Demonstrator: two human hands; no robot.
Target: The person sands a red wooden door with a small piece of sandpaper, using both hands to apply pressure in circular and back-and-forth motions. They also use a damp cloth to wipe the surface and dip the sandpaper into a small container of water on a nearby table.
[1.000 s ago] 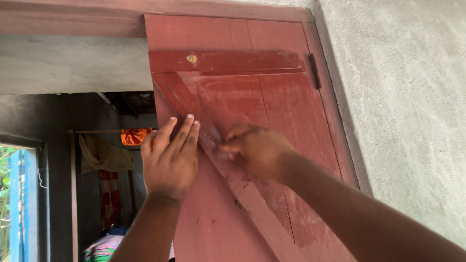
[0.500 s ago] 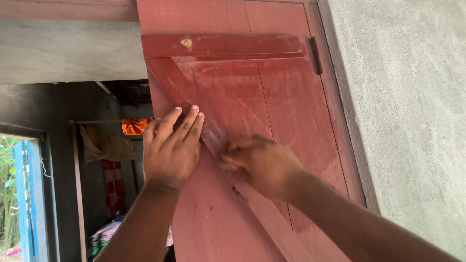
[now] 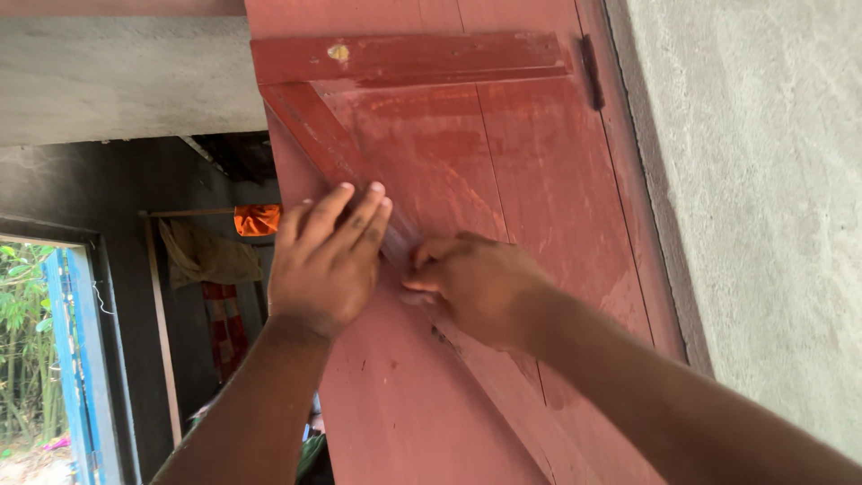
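A red wooden door (image 3: 503,162) stands open, with a horizontal batten (image 3: 422,58) near its top and a diagonal brace (image 3: 323,135) running down to the right. My left hand (image 3: 325,265) lies flat on the door's free edge, fingers stretched up over the brace, holding nothing. My right hand (image 3: 471,287) is bunched with its fingertips pinched against the brace, just right of the left hand. A small pale scrap (image 3: 409,296) shows under the thumb; what it is I cannot tell. The paint around the hands looks scuffed and paler.
A rough grey plaster wall (image 3: 772,224) borders the door on the right, with a dark hinge (image 3: 590,72) at the frame. Left of the door is a dim room with hanging cloths (image 3: 256,220), a blue door frame (image 3: 76,359) and greenery outside.
The view has tilted down, so the door sits higher in frame. My right hand slid down the brace, then back up a little toward the left hand, which stays pressed on the door edge.
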